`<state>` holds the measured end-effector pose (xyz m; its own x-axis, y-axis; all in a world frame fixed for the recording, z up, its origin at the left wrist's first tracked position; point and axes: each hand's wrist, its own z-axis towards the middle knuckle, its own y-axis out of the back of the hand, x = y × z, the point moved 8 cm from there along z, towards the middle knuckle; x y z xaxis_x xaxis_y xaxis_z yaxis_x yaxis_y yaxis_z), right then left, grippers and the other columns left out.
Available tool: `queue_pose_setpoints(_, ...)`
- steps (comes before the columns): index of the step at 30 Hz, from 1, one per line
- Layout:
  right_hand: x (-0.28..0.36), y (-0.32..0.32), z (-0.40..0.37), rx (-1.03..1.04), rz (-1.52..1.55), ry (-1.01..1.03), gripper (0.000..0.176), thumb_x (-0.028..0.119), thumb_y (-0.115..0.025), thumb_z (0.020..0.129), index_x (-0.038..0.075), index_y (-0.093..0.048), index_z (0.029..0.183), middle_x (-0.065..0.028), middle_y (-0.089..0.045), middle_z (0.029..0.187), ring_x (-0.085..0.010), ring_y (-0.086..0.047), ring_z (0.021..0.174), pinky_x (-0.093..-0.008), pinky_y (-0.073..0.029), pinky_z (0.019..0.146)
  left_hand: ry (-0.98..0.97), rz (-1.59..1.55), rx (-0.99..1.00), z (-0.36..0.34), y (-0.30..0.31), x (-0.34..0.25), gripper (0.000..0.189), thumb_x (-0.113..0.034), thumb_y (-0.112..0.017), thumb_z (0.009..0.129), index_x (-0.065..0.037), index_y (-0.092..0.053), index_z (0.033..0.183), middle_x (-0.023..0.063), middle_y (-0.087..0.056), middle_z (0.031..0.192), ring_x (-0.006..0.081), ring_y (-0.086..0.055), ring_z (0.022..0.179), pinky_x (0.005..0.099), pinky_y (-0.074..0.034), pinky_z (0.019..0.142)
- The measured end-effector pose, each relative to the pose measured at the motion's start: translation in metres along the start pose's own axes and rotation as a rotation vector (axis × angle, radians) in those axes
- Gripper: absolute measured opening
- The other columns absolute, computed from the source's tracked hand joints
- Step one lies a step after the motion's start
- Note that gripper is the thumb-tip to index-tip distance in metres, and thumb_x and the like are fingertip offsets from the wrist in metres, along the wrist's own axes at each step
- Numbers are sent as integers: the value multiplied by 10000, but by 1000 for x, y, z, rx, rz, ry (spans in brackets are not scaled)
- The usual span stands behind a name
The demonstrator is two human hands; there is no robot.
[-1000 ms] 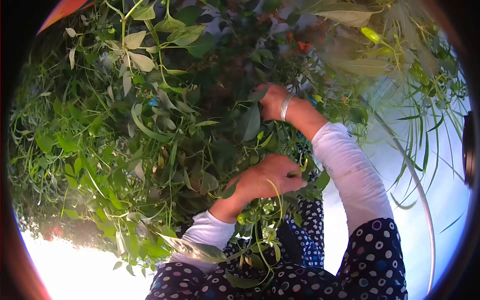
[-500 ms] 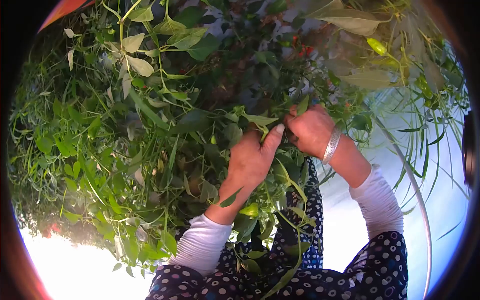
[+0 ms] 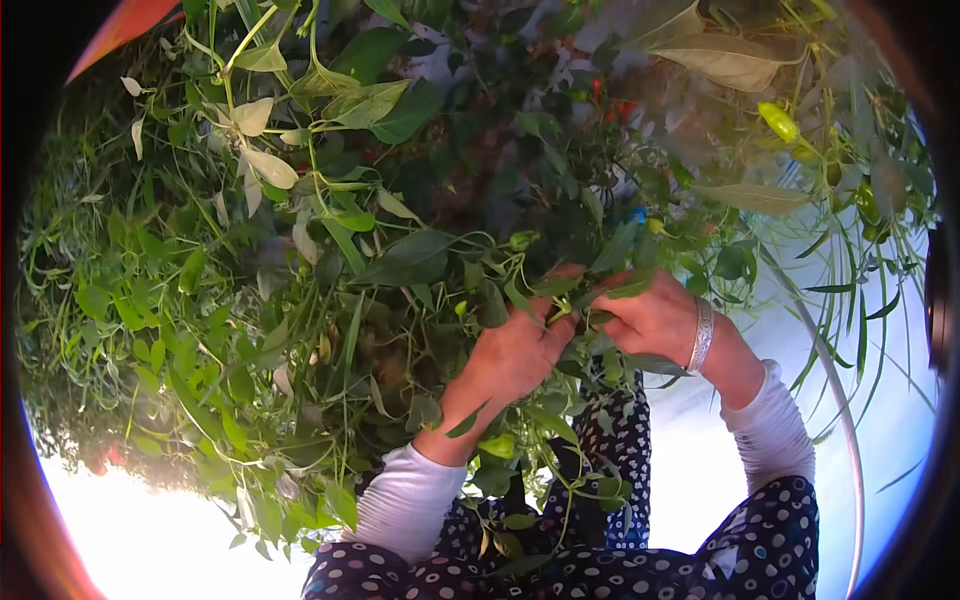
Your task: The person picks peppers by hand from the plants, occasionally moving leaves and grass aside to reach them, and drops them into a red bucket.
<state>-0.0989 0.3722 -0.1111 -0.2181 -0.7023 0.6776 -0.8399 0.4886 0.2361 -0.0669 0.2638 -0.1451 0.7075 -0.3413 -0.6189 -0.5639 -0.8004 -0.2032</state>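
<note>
Both hands are close together among the leafy stems of a pepper plant. My left hand (image 3: 520, 350) has its thumb and fingers pressed together at a thin green stem (image 3: 560, 306); the fingertips are partly behind leaves. My right hand (image 3: 655, 318), with a silver bracelet (image 3: 702, 335) at the wrist, is just right of it, its fingers curled in under a leaf; what they hold is hidden. A pale green pepper (image 3: 498, 446) hangs below my left hand, beside the forearm.
Dense foliage (image 3: 200, 310) fills the left side. A yellow-green pepper (image 3: 778, 122) hangs at the upper right. A pale hose or cord (image 3: 835, 375) curves down the right side over whitish ground. Dotted clothing (image 3: 760, 535) shows at the bottom.
Both hands have moved down and slightly right, and nearby leaves and stems have shifted with them. My right hand has turned so its fingers point more to the left.
</note>
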Motion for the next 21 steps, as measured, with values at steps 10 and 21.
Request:
queue_pose_setpoints(10, 30, 40, 12, 13, 286, 13, 122, 96, -558, 736, 14, -600, 816, -145, -608, 803, -345, -587, 726, -411, -477, 634, 55, -292, 92, 0, -2, -1, 421, -152, -603, 814, -32, -514, 1208, 87, -621, 1009, 183, -591, 880, 319, -469, 777)
queue_pose_setpoints(21, 20, -5, 50, -86, -84, 424, 200, 210, -623, 768, 53, -616, 892, -126, -593, 864, -308, -573, 738, -385, -470, 690, 64, -1238, -177, 1, 37, 9, 424, -331, -539, 876, -36, -505, 1179, 115, -558, 1173, 215, -540, 1071, 363, -453, 904)
